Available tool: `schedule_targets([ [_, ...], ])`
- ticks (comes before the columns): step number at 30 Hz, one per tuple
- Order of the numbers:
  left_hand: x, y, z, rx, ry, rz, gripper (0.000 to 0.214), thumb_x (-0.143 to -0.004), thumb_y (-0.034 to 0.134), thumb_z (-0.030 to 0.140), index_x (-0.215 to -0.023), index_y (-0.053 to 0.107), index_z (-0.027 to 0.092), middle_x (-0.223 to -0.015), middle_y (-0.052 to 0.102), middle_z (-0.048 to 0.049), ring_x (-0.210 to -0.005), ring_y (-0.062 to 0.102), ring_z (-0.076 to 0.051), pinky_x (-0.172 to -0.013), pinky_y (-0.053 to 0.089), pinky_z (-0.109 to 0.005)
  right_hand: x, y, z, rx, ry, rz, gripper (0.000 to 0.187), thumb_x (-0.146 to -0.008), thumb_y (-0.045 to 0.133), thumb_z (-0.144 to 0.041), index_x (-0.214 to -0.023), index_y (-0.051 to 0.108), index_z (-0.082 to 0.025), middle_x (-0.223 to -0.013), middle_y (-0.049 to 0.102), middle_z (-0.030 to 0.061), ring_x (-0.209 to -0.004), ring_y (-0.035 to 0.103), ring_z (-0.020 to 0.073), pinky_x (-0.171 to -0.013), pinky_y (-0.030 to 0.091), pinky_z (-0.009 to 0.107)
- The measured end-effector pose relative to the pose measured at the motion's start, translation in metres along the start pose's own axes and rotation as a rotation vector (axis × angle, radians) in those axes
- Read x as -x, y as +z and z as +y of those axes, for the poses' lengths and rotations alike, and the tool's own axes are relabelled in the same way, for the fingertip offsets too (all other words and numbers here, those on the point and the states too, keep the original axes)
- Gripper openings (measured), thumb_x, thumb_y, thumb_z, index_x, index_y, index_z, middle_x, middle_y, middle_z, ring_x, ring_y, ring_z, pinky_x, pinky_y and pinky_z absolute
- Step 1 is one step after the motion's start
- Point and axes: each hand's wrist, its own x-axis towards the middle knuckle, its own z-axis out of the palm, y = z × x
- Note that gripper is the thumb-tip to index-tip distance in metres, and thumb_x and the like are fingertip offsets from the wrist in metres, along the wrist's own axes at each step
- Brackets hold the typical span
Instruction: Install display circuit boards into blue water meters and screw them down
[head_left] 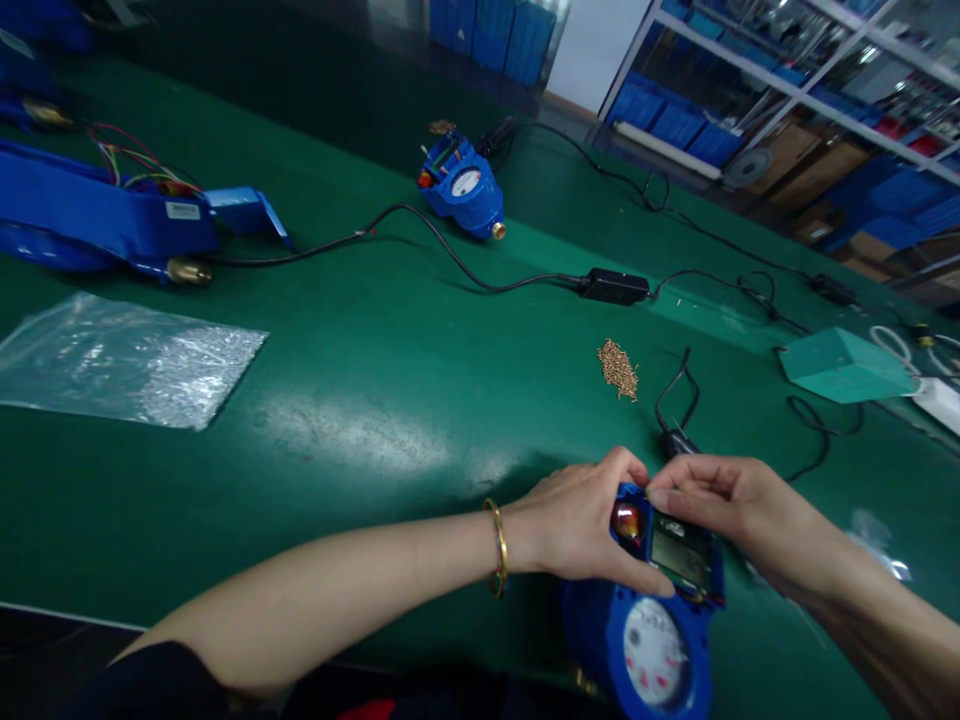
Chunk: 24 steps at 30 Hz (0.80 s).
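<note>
A blue water meter (596, 630) stands near the table's front edge, its upper compartment uncovered. Inside this compartment are a green circuit board with a grey display (679, 555) and a reddish-brown rounded part (628, 522). The round white dial (654, 650) faces up below them. My left hand (574, 520) is closed around the compartment's left side, thumb along its lower edge. At the board's top edge, the fingertips of my right hand (731, 500) are pinched together. Whatever is between them is hidden. A black screwdriver-like tool end (677, 443) lies just behind the right hand.
Small brass-coloured screws (619, 370) lie in a pile behind the hands. Another blue meter (472, 190) stands farther back, near a black cable box (615, 287). At left are a clear plastic bag (135, 360) and a large blue housing (97, 205). A green box (847, 365) sits right.
</note>
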Motion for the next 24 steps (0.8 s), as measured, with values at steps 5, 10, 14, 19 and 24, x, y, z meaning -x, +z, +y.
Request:
schedule_targets([
  [5,0.0,0.001,-0.002,0.0,-0.001,0.01,0.077,-0.055,0.085,0.05,-0.116,0.048,0.023,-0.112,0.068,-0.0113,-0.1,0.067,-0.035,-0.08,0.052,-0.044,-0.002,-0.001,-0.002,0.047,0.02,-0.016,0.047,-0.055,0.084,-0.06,-0.064,0.068,-0.016,-0.059,0.062,0.0031,-0.051,0.048,0.0107,-0.048,0.037,0.021],
  [10,0.002,0.001,0.001,-0.008,-0.001,0.022,0.076,-0.057,0.084,0.048,-0.119,0.049,0.023,-0.112,0.068,-0.0104,-0.098,0.067,-0.033,-0.079,0.051,-0.041,-0.007,-0.005,-0.008,0.041,-0.008,-0.086,0.054,-0.051,0.089,-0.051,-0.052,0.046,-0.018,-0.049,0.041,-0.0062,-0.048,0.032,0.0069,-0.046,0.026,0.02],
  [14,0.004,0.0,0.005,0.0,0.06,0.034,0.066,-0.061,0.084,0.042,-0.117,0.054,0.024,-0.107,0.069,-0.0062,-0.095,0.067,-0.028,-0.077,0.049,-0.036,-0.011,-0.028,-0.003,0.143,-0.098,-0.084,0.043,-0.065,0.079,-0.057,-0.064,0.06,-0.019,-0.064,0.058,0.0001,-0.061,0.051,0.0132,-0.057,0.041,0.023],
  [19,0.004,0.003,0.002,0.059,0.103,0.073,0.053,-0.062,0.085,0.038,-0.109,0.064,0.025,-0.099,0.071,-0.0014,-0.09,0.066,-0.023,-0.078,0.047,-0.032,-0.018,-0.078,0.054,0.562,-0.095,0.322,0.057,-0.064,0.063,-0.066,-0.097,0.07,-0.02,-0.085,0.072,0.0118,-0.08,0.068,0.0336,-0.073,0.052,0.044],
  [24,0.003,0.006,-0.002,0.083,0.114,0.099,0.053,-0.06,0.087,0.04,-0.108,0.068,0.025,-0.099,0.073,-0.0013,-0.094,0.066,-0.023,-0.084,0.045,-0.034,-0.036,-0.086,0.129,0.755,-0.209,0.462,0.061,-0.055,0.058,-0.048,-0.106,0.065,-0.015,-0.102,0.071,0.0218,-0.09,0.067,0.0419,-0.081,0.053,0.054],
])
